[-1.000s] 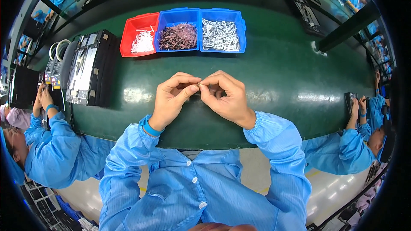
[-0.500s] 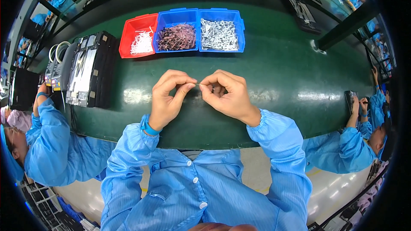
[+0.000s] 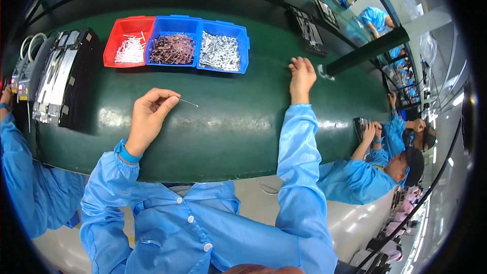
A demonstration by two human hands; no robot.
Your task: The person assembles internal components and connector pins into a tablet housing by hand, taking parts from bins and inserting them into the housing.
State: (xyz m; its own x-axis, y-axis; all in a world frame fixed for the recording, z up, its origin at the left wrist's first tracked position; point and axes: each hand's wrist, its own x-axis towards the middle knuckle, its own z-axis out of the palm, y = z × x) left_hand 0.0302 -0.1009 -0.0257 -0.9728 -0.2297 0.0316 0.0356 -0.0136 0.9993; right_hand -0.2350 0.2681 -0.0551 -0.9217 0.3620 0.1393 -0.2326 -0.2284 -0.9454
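Between the thumb and fingertips of my left hand (image 3: 152, 114) is a thin wire-like piece (image 3: 188, 102). It points to the right above the green tabletop, with a small pale tip at its free end. My right hand (image 3: 303, 77) is stretched far out to the right, near the foot of a dark post. Its fingers are loosely bent and somewhat apart, and I see nothing in them. Beyond my left hand stand a red bin (image 3: 109, 48) of small white sticks, a blue bin (image 3: 175, 21) of brownish thin pieces and another blue bin (image 3: 244, 45) of silvery pieces.
Black trays with flat metallic parts (image 3: 58, 76) stand at the left. The dark post (image 3: 365, 53) rises at the right, with a black tray (image 3: 308, 30) behind it. Co-workers in blue sit on both sides; one at the right (image 3: 365, 167) handles a dark object.
My hands have parted. The right has left the thin piece and swung far right and forward, while the left keeps hold of it. The view has turned to the right.
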